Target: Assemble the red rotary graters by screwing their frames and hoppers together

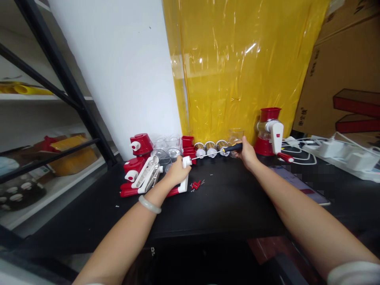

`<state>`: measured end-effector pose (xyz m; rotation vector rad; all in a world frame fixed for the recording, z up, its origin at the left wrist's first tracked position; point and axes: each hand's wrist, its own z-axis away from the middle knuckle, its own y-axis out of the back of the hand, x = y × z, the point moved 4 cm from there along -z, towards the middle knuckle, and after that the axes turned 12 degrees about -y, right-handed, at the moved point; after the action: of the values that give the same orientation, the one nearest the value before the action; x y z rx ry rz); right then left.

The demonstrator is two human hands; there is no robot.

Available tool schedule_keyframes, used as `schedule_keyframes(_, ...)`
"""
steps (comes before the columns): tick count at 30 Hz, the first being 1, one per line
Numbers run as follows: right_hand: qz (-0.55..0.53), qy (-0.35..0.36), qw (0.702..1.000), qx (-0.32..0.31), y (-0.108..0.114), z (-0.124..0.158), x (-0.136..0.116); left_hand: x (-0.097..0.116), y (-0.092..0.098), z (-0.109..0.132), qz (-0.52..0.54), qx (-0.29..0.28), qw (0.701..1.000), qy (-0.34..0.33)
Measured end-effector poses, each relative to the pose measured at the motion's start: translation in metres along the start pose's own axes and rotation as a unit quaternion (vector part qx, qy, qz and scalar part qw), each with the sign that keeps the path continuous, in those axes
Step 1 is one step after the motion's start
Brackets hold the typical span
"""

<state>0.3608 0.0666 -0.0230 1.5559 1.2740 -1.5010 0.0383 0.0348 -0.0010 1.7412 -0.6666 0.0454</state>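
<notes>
My left hand (177, 171) is closed around a white crank handle (184, 180) with a red grip, held just above the black table. In my right hand (248, 153) is a screwdriver (233, 148) with a black and yellow handle. Its long shaft points left, the tip at the white round end of the crank handle; whether it sits inside cannot be made out. Below lie small red parts (196, 185) with several screws. More white crank handles (147, 174) with red grips lie left of my left hand, beside red grater bodies (141, 144).
Along the back stand clear plastic cups (173, 141), red hoppers (188, 141) and metal grater drums (211, 149). An assembled red and white rotary grater (268, 132) stands right. Nearby are a tablet (299, 185), a power strip (347, 158) with cables, and a cardboard box (335, 67). A shelf frame (71, 99) rises left.
</notes>
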Motion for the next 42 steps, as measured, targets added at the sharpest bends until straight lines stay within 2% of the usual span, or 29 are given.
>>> schedule_keyframes(3, 0.007, -0.002, 1.000, 0.024, 0.0032, 0.0026, -0.0020, -0.0003, 0.0003, -0.0002, 0.002, 0.003, 1.000, 0.005)
schedule_keyframes(5, 0.001, -0.002, 1.000, 0.016, 0.0022, 0.0048, -0.0050, -0.0002, -0.0001, -0.0001, -0.001, 0.001, 1.000, 0.005)
schedule_keyframes(12, -0.093, -0.043, 0.995, 0.021, -0.0023, 0.0073, -0.0096, 0.0019, -0.0004, 0.0011, -0.005, 0.003, 1.000, -0.003)
schedule_keyframes(18, -0.136, -0.061, 0.989, -0.016, -0.0007, 0.0068, -0.0093, 0.0027, -0.0004, 0.0009, -0.004, 0.001, 1.000, -0.007)
schedule_keyframes(21, -0.126, -0.053, 0.990, -0.019, 0.0012, 0.0055, -0.0099, 0.0010, -0.0019, -0.0002, -0.004, -0.003, 1.000, -0.004)
schedule_keyframes(24, -0.069, -0.059, 0.996, 0.001, 0.0026, 0.0034, -0.0081, -0.0005, -0.0022, -0.0015, -0.004, 0.000, 1.000, 0.005)
schedule_keyframes(28, -0.001, -0.029, 0.999, 0.023, 0.0042, 0.0028, -0.0078, -0.0005, -0.0010, -0.0019, -0.011, 0.004, 1.000, 0.013)
schedule_keyframes(32, -0.022, -0.021, 0.999, -0.009, 0.0012, 0.0037, -0.0069, 0.0006, -0.0001, -0.0013, -0.017, 0.000, 1.000, 0.012)
schedule_keyframes(34, -0.031, -0.024, 0.999, -0.006, 0.0000, 0.0041, -0.0067, 0.0005, 0.0003, -0.0014, -0.019, 0.001, 1.000, 0.011)
schedule_keyframes(38, -0.071, -0.064, 0.995, 0.001, -0.0021, 0.0054, -0.0054, -0.0006, 0.0004, -0.0023, -0.016, 0.004, 1.000, 0.008)
schedule_keyframes(42, -0.113, -0.088, 0.990, -0.020, -0.0005, 0.0067, -0.0062, -0.0002, 0.0004, -0.0020, -0.011, 0.003, 1.000, 0.006)
